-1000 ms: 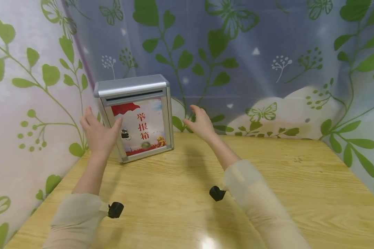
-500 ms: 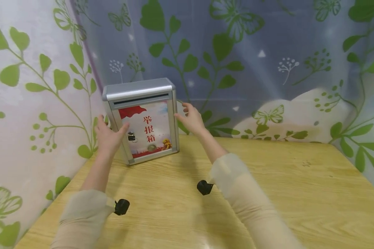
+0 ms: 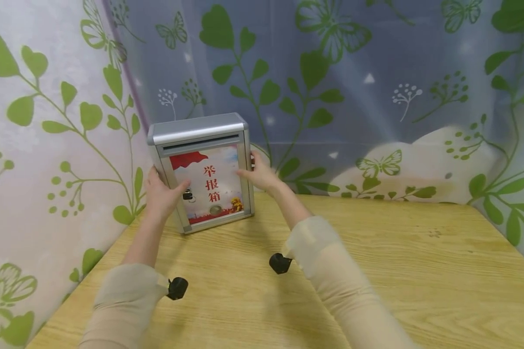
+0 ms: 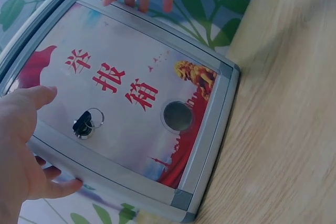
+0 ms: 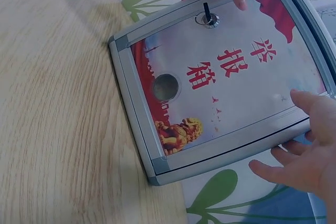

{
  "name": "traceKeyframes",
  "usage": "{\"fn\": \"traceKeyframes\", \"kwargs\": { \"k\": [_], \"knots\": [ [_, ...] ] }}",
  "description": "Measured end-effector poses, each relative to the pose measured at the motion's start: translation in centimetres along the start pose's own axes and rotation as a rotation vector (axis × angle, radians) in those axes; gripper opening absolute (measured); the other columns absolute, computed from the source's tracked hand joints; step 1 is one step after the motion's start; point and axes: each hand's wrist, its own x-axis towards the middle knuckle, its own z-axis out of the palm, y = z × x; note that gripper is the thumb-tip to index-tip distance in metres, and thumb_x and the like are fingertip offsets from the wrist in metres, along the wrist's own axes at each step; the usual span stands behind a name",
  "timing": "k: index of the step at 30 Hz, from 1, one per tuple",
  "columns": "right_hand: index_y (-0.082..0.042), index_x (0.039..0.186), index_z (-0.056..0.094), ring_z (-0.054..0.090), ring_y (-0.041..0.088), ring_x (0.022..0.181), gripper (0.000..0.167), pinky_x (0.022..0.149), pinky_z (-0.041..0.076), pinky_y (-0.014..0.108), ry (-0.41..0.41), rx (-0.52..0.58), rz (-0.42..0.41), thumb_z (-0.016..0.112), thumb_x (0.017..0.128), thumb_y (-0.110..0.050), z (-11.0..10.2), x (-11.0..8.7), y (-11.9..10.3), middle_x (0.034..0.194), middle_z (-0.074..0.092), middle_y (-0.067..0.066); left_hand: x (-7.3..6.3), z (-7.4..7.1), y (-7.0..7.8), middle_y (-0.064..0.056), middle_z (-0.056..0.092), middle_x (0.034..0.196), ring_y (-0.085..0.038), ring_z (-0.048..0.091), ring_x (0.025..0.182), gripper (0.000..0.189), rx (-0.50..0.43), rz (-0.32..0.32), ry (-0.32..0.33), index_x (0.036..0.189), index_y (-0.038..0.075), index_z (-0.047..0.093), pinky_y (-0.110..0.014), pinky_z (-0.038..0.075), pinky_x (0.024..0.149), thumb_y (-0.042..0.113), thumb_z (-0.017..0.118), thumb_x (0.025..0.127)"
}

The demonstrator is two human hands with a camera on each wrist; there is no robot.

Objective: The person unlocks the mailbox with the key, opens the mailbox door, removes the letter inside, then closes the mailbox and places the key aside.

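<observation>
A silver metal suggestion box (image 3: 224, 165) with a printed front and red characters stands upright and slightly turned on the wooden table. Along its upper front runs a narrow slot (image 3: 201, 142). My left hand (image 3: 160, 198) grips the box's left side, thumb over the front and fingers round the edge. On the opposite side, my right hand (image 3: 262, 174) holds it likewise, thumb on the front panel. Beside the left thumb, a key (image 4: 82, 124) with a ring sits in the front lock. A round window (image 5: 165, 87) shows low on the front. The box's back is hidden.
The wooden table (image 3: 375, 252) stretches to the right and toward me. Behind it hangs a blue cloth backdrop (image 3: 375, 106) with leaves and butterflies. A pale patterned cloth (image 3: 39, 160) hangs close along the left side.
Both hands have closed in on the box from either side. Earlier the right hand was apart from it; now it holds the right edge. The view has shifted slightly; the box stays standing.
</observation>
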Motion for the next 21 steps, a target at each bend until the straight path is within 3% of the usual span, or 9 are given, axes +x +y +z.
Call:
{"fn": "traceKeyframes", "kwargs": {
  "k": [9,14,21],
  "knots": [
    [-0.004,0.145,0.019,0.044,0.029,0.117,0.069,0.096,0.039,0.039,0.041,-0.071,-0.018,0.059,0.091,-0.022,-0.04,-0.12,0.09,0.133,0.038,0.018,-0.01,0.39,0.3,-0.024,0.012,0.148,-0.035,0.017,0.135,0.093,-0.028,-0.018,0.063,0.146,0.0,0.001,-0.044,0.018,0.109,0.026,0.066,0.084],
    [-0.003,0.143,0.024,0.047,0.029,0.114,0.066,0.094,0.041,0.04,0.067,-0.044,-0.03,0.06,0.09,-0.021,-0.12,-0.21,-0.06,0.129,0.043,0.018,0.2,0.36,0.3,-0.025,0.015,0.147,-0.036,0.019,0.134,0.092,-0.014,-0.014,0.072,0.146,0.0,0.004,-0.045,0.02,0.109,0.025,0.066,0.083],
    [-0.004,0.141,0.027,0.046,0.029,0.116,0.064,0.095,0.041,0.04,0.116,-0.028,-0.025,0.061,0.09,-0.023,0.1,-0.11,0.33,0.132,0.042,0.016,0.77,0.49,0.09,-0.024,0.023,0.144,-0.034,0.025,0.133,0.086,-0.11,0.002,0.073,0.143,-0.003,0.011,-0.041,0.023,0.108,0.02,0.067,0.083]
  ]
}}
